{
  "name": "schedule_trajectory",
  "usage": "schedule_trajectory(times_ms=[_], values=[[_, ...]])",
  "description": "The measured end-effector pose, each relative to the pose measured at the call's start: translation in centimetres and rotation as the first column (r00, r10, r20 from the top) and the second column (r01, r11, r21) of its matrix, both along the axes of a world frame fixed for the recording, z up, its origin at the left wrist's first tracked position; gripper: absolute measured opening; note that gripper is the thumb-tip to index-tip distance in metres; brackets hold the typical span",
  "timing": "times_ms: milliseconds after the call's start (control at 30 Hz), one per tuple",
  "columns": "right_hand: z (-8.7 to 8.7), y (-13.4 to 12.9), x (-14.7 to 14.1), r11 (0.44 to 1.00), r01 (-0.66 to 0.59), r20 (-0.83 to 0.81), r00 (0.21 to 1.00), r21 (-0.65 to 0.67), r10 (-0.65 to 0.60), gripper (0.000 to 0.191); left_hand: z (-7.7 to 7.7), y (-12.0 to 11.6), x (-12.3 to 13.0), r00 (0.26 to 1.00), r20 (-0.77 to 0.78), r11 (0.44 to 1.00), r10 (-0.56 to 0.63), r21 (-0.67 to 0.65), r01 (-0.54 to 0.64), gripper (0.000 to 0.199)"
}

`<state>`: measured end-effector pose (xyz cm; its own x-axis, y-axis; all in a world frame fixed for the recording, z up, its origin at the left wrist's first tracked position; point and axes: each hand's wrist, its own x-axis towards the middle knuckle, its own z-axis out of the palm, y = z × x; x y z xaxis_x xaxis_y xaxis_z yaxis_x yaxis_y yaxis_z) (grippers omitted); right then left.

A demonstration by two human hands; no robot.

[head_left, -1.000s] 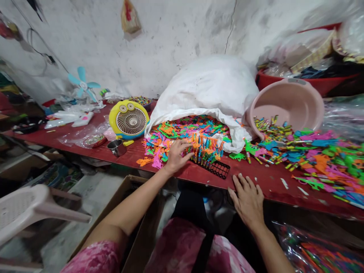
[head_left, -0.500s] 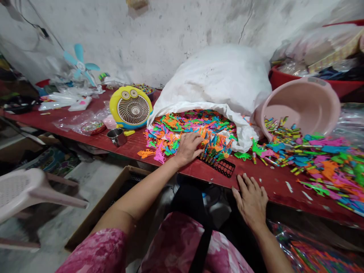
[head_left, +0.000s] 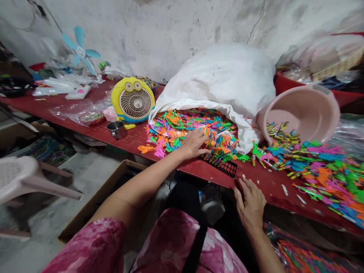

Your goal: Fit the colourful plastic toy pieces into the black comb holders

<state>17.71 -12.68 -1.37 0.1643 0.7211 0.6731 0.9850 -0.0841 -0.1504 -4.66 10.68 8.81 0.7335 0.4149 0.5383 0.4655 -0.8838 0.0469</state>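
Note:
My left hand (head_left: pixel 195 145) is at the left end of a black plastic grid rack (head_left: pixel 228 168), its fingers stretched out and thumb apart. Beside those fingers, a row of small colourful plastic toy pieces (head_left: pixel 224 146) stands upright in the rack. Fingertip contact with the row is hard to make out. At the table's front edge, to the right of the rack, rests my right hand (head_left: pixel 251 201), fingers loosely extended and holding nothing visible. Behind the rack, a heap of similar pieces (head_left: pixel 173 131) spills from a large white sack (head_left: pixel 222 77).
A pink tub (head_left: pixel 309 104) lies tipped on the red table (head_left: pixel 196 170), with short printed tubes (head_left: pixel 278 134) at its mouth. More plastic pieces (head_left: pixel 327 163) spread to the right. A yellow fan (head_left: pixel 135 100) and metal cup (head_left: pixel 116 129) stand left. Below is a cardboard box (head_left: pixel 93 203).
The head view has shifted slightly. My left hand has slid a little to the right along the row of pieces. The fingers of my right hand have drawn closer together at the table edge.

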Motion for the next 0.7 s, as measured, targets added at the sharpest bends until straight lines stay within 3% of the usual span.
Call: schedule_trajectory(times_ms=[167, 267, 400, 567, 700], values=[[3.7, 0.0, -3.0, 0.986, -0.053, -0.157, 0.985, 0.158, 0.078, 0.028, 1.2, -4.3, 1.4, 0.995, -0.05, 0.996, 0.086, 0.036, -0.084, 0.053], [5.0, 1.1, -5.0, 0.977, -0.152, -0.371, 0.907, 0.15, 0.198, 0.022, 1.4, -6.3, 2.7, 0.994, -0.065, 0.996, 0.093, 0.015, -0.092, 0.053], [4.3, 3.1, -6.2, 0.986, -0.136, -0.565, 0.807, 0.101, 0.17, 0.028, 1.4, -7.1, 3.5, 0.995, -0.052, 0.996, 0.09, -0.02, -0.091, 0.051], [2.3, 4.6, -6.0, 0.99, -0.137, -0.578, 0.805, 0.034, 0.131, 0.028, 1.9, -6.3, 2.4, 0.998, -0.056, 0.995, 0.017, -0.095, -0.022, 0.04], [1.8, 5.3, -6.0, 0.992, -0.126, -0.572, 0.812, 0.027, 0.119, 0.026, 1.9, -6.0, 1.9, 0.998, -0.053, 0.994, -0.026, -0.106, 0.02, 0.035]])
